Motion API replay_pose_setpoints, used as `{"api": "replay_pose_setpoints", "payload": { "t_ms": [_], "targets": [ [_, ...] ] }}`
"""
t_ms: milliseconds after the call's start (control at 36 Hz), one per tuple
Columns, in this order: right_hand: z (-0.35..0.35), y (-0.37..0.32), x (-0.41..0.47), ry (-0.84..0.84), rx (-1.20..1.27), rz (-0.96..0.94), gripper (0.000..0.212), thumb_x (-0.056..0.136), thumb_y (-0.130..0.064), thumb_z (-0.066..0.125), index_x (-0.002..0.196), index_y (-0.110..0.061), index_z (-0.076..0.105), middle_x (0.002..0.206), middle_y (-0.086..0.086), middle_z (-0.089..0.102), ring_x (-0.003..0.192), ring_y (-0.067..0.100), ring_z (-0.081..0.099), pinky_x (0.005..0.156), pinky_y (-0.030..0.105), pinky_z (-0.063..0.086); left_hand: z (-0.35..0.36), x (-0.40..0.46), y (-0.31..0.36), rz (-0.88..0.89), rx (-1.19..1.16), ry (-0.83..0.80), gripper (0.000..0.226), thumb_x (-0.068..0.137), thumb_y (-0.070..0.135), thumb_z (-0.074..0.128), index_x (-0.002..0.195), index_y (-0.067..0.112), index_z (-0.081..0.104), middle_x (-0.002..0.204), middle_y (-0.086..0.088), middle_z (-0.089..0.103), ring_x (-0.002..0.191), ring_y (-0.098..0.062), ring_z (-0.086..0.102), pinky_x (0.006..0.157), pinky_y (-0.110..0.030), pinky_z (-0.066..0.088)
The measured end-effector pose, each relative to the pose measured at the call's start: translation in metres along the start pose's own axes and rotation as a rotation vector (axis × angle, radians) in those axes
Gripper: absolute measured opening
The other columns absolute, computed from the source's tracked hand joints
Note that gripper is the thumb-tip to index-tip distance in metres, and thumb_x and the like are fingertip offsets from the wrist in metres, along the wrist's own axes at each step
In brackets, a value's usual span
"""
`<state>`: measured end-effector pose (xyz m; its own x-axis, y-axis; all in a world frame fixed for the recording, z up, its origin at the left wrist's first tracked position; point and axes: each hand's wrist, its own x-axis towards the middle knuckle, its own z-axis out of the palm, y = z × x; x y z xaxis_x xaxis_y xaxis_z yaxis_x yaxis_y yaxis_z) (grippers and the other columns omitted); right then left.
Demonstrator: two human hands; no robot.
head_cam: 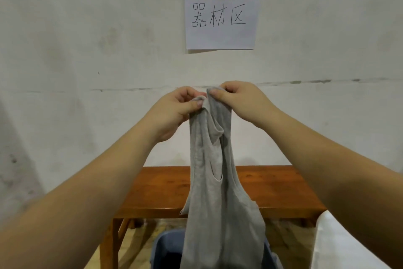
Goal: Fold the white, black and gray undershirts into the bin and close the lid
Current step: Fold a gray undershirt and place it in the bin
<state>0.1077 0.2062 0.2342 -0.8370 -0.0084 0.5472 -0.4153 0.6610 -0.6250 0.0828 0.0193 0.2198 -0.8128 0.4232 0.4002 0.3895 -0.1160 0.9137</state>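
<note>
The gray undershirt (218, 181) is pinched at its straps by the left hand (181, 109) and right hand (237, 98), hanging below the grip over the blue bin (165, 249); folding is judged underway, the straps to be spread next.

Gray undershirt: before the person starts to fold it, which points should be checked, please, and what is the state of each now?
1. Left hand pinches the gray undershirt at its top: ok.
2. Right hand pinches the top too: ok.
3. Undershirt hangs free in the air, clear of the wooden bench: ok.
4. Undershirt spread flat: not ok, it is bunched and narrow.
5. Blue bin below is open: ok, no lid on it.
6. White and black undershirts already in the bin: cannot tell.
</note>
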Motion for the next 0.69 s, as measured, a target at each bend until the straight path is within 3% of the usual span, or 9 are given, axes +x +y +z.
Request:
{"api": "replay_pose_setpoints", "payload": {
  "t_ms": [83,139,222,306,361,472,556,639,694],
  "targets": [
    [0.011,0.001,-0.003,-0.052,0.145,0.024,0.033,0.09,-0.049,0.064,0.083,-0.017,0.073,0.083,0.001,0.07,0.074,0.012,0.059,0.07,0.032,0.046,0.003,0.0,-0.009,-0.022,0.025,-0.039,0.019,0.092,-0.004,0.059,0.08,0.011,0.057,0.076,0.002,0.063,0.071,-0.008,0.062,0.065,-0.019,0.05],
    [0.018,0.007,-0.007,-0.05,0.231,0.049,0.024,0.093,-0.046,0.061,0.085,-0.026,0.072,0.09,-0.007,0.069,0.083,0.008,0.062,0.076,0.029,0.048,0.002,0.0,-0.015,-0.025,0.031,-0.025,0.02,0.092,-0.004,0.059,0.079,0.011,0.056,0.072,0.003,0.063,0.068,-0.007,0.061,0.062,-0.017,0.049],
    [0.034,0.022,-0.014,-0.047,0.513,0.101,0.008,0.088,-0.032,0.06,0.088,-0.024,0.061,0.086,-0.012,0.06,0.078,0.005,0.054,0.074,0.026,0.041,-0.002,0.0,-0.018,-0.028,0.019,0.008,0.021,0.092,-0.003,0.059,0.078,0.012,0.057,0.071,0.003,0.062,0.067,-0.007,0.06,0.061,-0.017,0.049],
    [0.059,0.051,-0.031,-0.213,0.695,0.184,0.036,0.06,-0.009,0.05,0.095,-0.012,0.052,0.091,0.002,0.054,0.085,0.015,0.051,0.075,0.029,0.041,-0.006,-0.001,-0.019,-0.03,0.009,0.019,0.021,0.093,-0.003,0.058,0.079,0.012,0.057,0.071,0.002,0.06,0.066,-0.007,0.059,0.062,-0.017,0.049],
    [0.073,0.067,-0.05,-0.449,0.491,0.184,0.051,0.066,-0.009,0.055,0.117,-0.014,0.05,0.108,0.002,0.059,0.098,0.015,0.057,0.087,0.033,0.047,-0.009,-0.002,-0.018,-0.026,0.005,0.024,0.02,0.094,-0.003,0.057,0.08,0.012,0.056,0.074,0.001,0.059,0.067,-0.008,0.057,0.063,-0.018,0.049],
    [0.095,0.088,-0.072,-0.836,0.12,0.226,0.047,0.092,-0.023,0.065,0.135,-0.024,0.048,0.121,-0.011,0.059,0.11,0.006,0.059,0.102,0.03,0.046,-0.019,-0.002,-0.017,-0.022,-0.014,0.065,0.019,0.095,-0.001,0.056,0.082,0.012,0.055,0.077,0.0,0.058,0.07,-0.009,0.057,0.066,-0.02,0.049],
    [0.107,0.097,-0.079,-0.953,-0.043,0.21,0.038,0.093,-0.03,0.063,0.13,-0.026,0.056,0.118,-0.011,0.063,0.107,0.007,0.061,0.102,0.031,0.047,-0.031,-0.002,-0.02,-0.027,-0.021,0.121,0.019,0.095,0.002,0.058,0.081,0.014,0.055,0.076,0.002,0.06,0.074,-0.011,0.059,0.069,-0.025,0.051],
    [0.11,0.112,-0.086,-0.999,-0.15,0.182,0.02,0.091,-0.031,0.062,0.109,-0.022,0.066,0.104,-0.002,0.068,0.096,0.016,0.063,0.093,0.031,0.049,-0.044,-0.003,-0.024,-0.04,-0.046,0.188,0.019,0.095,0.003,0.059,0.08,0.015,0.056,0.077,0.001,0.062,0.075,-0.013,0.06,0.071,-0.028,0.052],
    [0.111,0.121,-0.093,-1.042,-0.182,0.196,0.011,0.09,-0.035,0.063,0.098,-0.029,0.067,0.093,-0.01,0.066,0.089,0.01,0.061,0.091,0.029,0.048,-0.053,-0.005,-0.028,-0.055,-0.058,0.223,0.018,0.095,0.003,0.058,0.081,0.014,0.056,0.078,0.001,0.063,0.075,-0.014,0.06,0.07,-0.028,0.053]
  ]
}}
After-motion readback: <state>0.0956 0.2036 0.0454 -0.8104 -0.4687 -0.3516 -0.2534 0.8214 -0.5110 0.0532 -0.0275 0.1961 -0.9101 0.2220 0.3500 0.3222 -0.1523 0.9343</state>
